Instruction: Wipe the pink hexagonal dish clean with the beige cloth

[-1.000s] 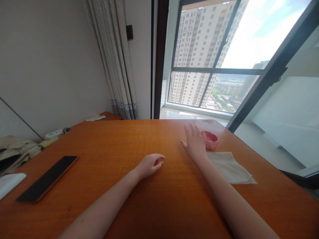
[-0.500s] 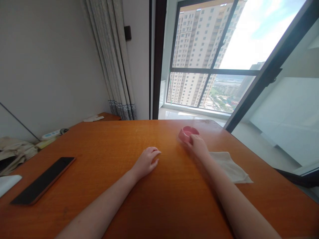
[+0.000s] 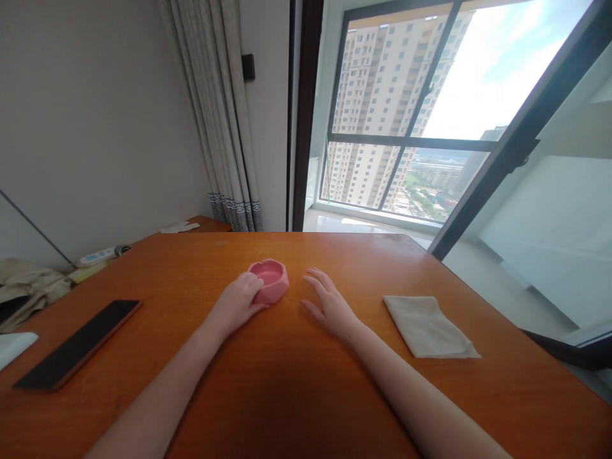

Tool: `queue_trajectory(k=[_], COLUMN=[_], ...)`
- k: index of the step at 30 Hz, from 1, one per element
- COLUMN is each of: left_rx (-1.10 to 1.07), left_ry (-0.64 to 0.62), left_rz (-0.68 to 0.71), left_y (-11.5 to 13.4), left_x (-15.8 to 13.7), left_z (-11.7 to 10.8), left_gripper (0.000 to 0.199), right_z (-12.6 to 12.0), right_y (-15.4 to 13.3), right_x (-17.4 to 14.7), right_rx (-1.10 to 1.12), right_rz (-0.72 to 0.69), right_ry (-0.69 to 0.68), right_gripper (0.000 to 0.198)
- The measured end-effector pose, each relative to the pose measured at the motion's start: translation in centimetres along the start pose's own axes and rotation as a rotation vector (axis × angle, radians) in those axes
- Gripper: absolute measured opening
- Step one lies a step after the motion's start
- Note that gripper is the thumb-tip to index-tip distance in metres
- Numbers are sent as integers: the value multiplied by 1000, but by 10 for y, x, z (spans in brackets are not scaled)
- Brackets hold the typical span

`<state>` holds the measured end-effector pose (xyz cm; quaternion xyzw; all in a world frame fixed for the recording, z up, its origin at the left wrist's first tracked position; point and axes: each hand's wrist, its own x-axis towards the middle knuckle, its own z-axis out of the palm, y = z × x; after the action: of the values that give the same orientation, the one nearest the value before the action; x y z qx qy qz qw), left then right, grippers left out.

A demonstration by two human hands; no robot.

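Observation:
A pink ashtray (image 3: 274, 290) with notches in its rim is near the middle of the wooden table (image 3: 296, 395). My left hand (image 3: 238, 303) grips its left side, fingers over the rim and thumb low at the front. Just right of the ashtray, my right hand (image 3: 329, 303) is open with the fingers apart, touching nothing but perhaps the tabletop. Beyond my right forearm lies a folded whitish cloth (image 3: 428, 326), flat on the wood.
A long dark flat panel (image 3: 79, 347) lies at the table's left. Past the left edge are a bundle of beige fabric (image 3: 33, 290) and a white power strip (image 3: 98, 257). A curtain (image 3: 217, 115) and a window (image 3: 406, 138) are behind the table.
The ashtray has moved left and nearer, out of my right hand into my left. My left hand has shifted left; my right hand has drawn back leftward and opened, uncovering the cloth.

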<state>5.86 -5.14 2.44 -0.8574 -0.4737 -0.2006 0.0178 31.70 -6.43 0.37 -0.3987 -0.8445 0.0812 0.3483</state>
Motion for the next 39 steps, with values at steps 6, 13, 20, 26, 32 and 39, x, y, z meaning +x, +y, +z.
queue_trajectory(k=[6,13,20,26,32,39], left_rx=[233,334,338,327,363,352], left_ry=[119,105,95,94,56,11], left_rz=[-310,-447,-458,-464,-462,-493], left_y=[-62,-86,-97,-101,-100,-101], left_x=[-8,-21,-26,-27,-26,-26], left_z=[-1,2,7,10,10,11], left_gripper=[23,34,38,42,37,32], right_z=[0,3,1,-2,-54,-137], right_y=[30,36,39,39,57,105], right_x=[-4,-7,-6,-6,-9,-52], right_rx=[-57,-71,-104,-189,-284,-458], right_rz=[173,205,220,253,449,1028], right_ry=[6,-25,-54,-79,-183,-435], right_gripper=[29,23,21,23,26,27])
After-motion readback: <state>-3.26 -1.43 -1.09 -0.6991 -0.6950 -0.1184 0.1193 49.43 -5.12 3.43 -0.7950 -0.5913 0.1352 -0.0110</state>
